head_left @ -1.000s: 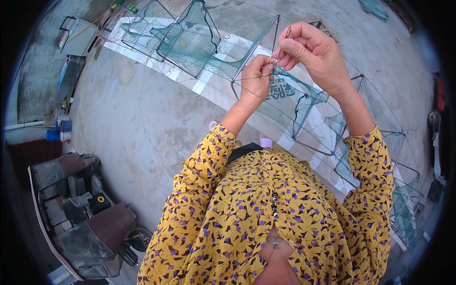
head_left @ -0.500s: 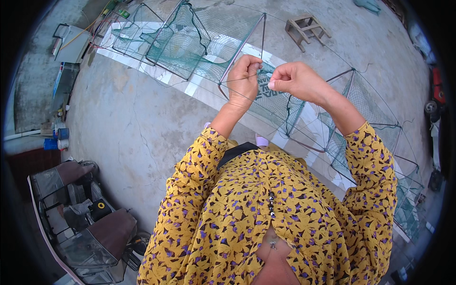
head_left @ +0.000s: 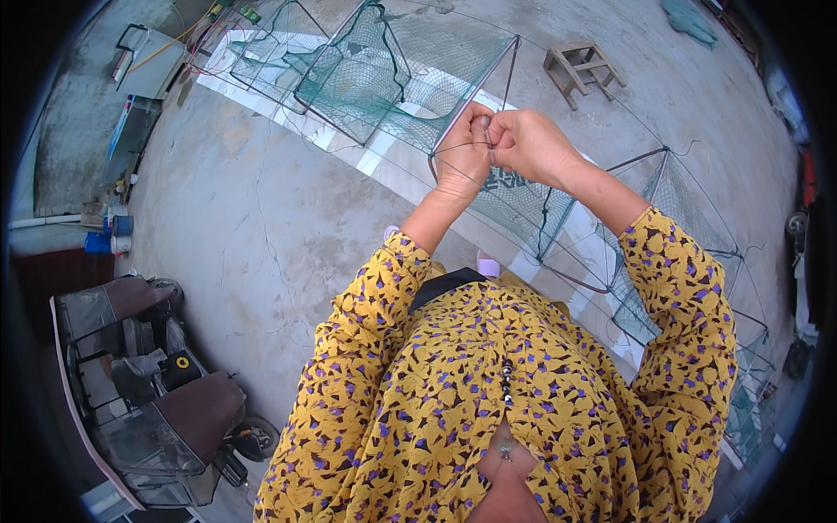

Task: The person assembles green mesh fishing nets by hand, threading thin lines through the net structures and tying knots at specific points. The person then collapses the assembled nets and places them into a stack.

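- Far left: covered scooter [head_left: 148, 383] parked on concrete floor [head_left: 261, 227], well apart from us.
- Our left hand [head_left: 464, 157]: fingers bunched, pinching the wire frame corner [head_left: 478, 105] of the green net trap [head_left: 392, 74] & a thin line.
- Our right hand [head_left: 523, 144]: closed, pinching same spot, touching the left.
- Net trap runs across the floor under both hands, top left to lower right.
- Upper right: wooden stool [head_left: 582, 68], beyond the net.

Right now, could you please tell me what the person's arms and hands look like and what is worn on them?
Both arms wear long, loose sleeves of mustard-yellow cloth printed with small purple and dark leaf shapes, ending at gathered cuffs on the forearm. The left hand and right hand are bare: no gloves, and no rings or watch that I can make out.
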A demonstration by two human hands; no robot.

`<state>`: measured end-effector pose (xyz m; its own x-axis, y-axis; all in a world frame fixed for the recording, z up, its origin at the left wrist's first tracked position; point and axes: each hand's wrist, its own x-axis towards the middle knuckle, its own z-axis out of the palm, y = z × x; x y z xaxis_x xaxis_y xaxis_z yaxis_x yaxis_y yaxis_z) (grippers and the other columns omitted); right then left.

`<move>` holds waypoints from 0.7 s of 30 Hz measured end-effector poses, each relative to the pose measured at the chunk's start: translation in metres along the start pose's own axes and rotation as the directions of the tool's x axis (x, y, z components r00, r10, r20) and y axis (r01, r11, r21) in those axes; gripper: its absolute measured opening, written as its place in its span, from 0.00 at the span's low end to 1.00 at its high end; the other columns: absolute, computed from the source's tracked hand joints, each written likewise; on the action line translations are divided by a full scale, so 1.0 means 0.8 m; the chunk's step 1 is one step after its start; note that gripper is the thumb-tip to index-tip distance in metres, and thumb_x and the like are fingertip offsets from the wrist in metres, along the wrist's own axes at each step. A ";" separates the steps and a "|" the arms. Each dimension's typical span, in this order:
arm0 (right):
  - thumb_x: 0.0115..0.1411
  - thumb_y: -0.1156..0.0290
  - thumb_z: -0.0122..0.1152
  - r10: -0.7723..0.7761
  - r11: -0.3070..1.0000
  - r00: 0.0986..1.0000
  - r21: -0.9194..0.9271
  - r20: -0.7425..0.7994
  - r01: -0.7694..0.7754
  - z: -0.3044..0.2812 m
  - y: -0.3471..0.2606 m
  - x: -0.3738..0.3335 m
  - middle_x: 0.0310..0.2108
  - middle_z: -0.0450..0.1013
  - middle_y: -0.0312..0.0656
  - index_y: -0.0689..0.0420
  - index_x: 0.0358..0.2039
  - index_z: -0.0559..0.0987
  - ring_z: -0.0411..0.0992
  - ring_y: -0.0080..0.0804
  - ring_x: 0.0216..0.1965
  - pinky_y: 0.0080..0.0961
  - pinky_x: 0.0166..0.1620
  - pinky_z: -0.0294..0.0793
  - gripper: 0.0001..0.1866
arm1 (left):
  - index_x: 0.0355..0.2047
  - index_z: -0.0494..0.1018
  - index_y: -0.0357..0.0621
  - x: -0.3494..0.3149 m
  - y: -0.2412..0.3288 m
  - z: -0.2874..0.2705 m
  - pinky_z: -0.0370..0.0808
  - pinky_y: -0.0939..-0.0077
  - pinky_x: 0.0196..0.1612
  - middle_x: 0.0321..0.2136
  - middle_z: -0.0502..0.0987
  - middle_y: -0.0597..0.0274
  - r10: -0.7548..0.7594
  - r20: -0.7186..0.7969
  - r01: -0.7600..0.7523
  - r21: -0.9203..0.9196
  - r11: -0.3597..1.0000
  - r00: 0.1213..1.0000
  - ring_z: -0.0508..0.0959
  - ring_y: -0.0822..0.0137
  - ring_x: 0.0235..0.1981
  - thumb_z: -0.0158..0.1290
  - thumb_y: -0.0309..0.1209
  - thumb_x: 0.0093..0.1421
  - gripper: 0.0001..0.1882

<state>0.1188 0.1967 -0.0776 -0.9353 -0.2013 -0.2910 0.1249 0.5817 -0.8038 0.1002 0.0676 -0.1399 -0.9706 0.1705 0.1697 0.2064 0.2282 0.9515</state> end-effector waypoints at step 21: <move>0.49 0.73 0.54 -0.489 0.829 0.866 -0.360 -0.098 0.428 -0.036 0.018 -0.019 0.23 0.71 0.47 0.61 0.24 0.73 0.71 0.44 0.27 0.36 0.31 0.68 0.04 | 0.34 0.60 0.38 -0.007 0.022 -0.014 0.68 0.83 0.24 0.25 0.72 0.59 -0.115 0.394 0.199 -0.181 0.963 0.912 0.74 0.72 0.23 0.37 0.24 0.62 0.03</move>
<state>0.1252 0.2307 -0.0694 -0.9041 -0.3817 0.1923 -0.4155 0.6800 -0.6041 0.1082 0.0599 -0.1214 -0.8604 0.5066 -0.0557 -0.0172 0.0804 0.9966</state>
